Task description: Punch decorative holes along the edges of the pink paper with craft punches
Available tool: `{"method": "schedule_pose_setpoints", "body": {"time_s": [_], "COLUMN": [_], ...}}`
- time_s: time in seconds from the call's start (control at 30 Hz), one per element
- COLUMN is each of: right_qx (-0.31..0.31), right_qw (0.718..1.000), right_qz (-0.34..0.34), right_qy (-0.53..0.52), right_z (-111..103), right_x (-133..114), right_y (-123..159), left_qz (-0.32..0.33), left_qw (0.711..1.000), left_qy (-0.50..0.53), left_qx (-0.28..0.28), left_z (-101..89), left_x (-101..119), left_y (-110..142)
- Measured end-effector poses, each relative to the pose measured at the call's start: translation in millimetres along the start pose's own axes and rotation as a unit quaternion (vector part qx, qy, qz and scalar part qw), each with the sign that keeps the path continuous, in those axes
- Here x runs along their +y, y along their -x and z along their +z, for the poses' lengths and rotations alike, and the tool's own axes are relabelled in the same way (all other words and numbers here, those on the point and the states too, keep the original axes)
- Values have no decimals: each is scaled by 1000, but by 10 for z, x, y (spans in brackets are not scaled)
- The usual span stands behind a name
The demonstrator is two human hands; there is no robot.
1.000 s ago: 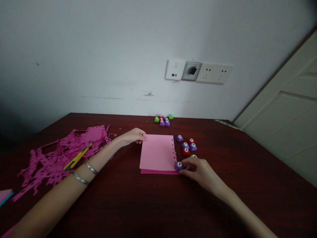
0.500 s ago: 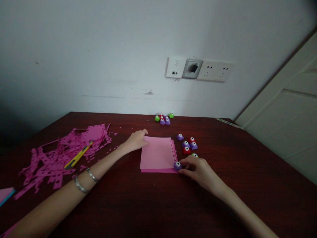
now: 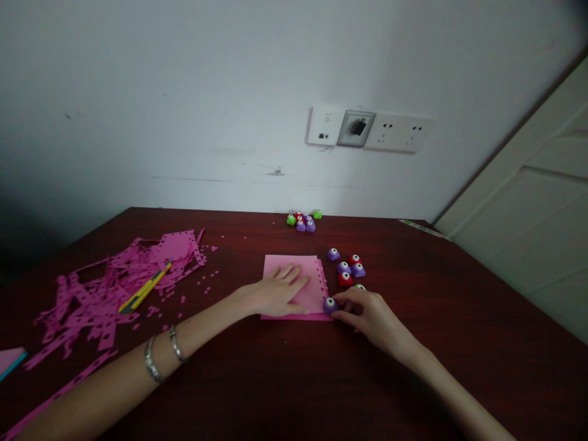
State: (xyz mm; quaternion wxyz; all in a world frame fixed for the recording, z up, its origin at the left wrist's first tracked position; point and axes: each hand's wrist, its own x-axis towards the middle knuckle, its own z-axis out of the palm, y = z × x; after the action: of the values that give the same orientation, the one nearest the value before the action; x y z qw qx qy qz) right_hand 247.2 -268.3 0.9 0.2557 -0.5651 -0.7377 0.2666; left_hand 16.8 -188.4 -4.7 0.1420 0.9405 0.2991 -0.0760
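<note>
My left hand (image 3: pixel 280 292) lies flat with spread fingers on a light pink square sheet of paper (image 3: pixel 294 261). Beneath that sheet, a darker pink sheet (image 3: pixel 271 317) peeks out along the bottom and right, its right edge punched with a row of small holes. At the lower right corner of the paper, my right hand (image 3: pixel 362 311) grips a small purple craft punch (image 3: pixel 329 305) between thumb and fingers. Just beyond this hand sit several more punches, among them a purple one (image 3: pixel 333 254) and a red one (image 3: pixel 345 279); a green one is partly hidden behind my fingers.
A heap of punched pink paper strips (image 3: pixel 101 288) covers the left of the dark wooden table (image 3: pixel 285 392), with a yellow utility knife (image 3: pixel 144 288) on it. More small punches (image 3: pixel 301 225) cluster near the wall. Wall sockets (image 3: pixel 399 131) are above; a pink pad (image 3: pixel 10 360) lies far left.
My left hand has moved from the paper's upper left corner, right and down onto the middle of the sheet, fingers now spread. My right hand and the purple punch stay at the corner.
</note>
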Motion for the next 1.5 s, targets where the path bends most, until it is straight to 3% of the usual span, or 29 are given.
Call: {"method": "schedule_pose_setpoints", "body": {"time_s": [0.7, 0.9, 0.97, 1.07, 1.17, 1.23, 1.37, 1.5], "right_qx": [-33, -39, -42, -53, -103, -151, -218, -233], "right_qw": [999, 995, 990, 978, 963, 949, 931, 933], "right_qz": [19, 63, 97, 153, 201, 227, 244, 227], "right_qy": [-20, -67, -97, -129, -149, -156, -159, -153], "right_z": [-37, -62, -71, -79, -83, -91, -135, -180], "right_x": [-35, -50, -44, -18, 14, 29, 32, 14], "right_y": [12, 14, 8, -21, -72, -110, -175, -220], "left_qz": [5, 14, 18, 8, -8, -27, -48, -39], "left_qw": [999, 999, 998, 992, 975, 967, 951, 923], "left_qy": [45, 52, 59, 62, 84, 130, 276, 381], "left_qx": [-9, -1, 21, 109, 204, 219, 132, 35], "left_z": [-32, -41, -93, -201, -271, -276, -231, -224], "left_x": [64, 58, 87, 157, 202, 202, 188, 238], "left_y": [10, 10, 21, 30, 5, -32, -110, -154]}}
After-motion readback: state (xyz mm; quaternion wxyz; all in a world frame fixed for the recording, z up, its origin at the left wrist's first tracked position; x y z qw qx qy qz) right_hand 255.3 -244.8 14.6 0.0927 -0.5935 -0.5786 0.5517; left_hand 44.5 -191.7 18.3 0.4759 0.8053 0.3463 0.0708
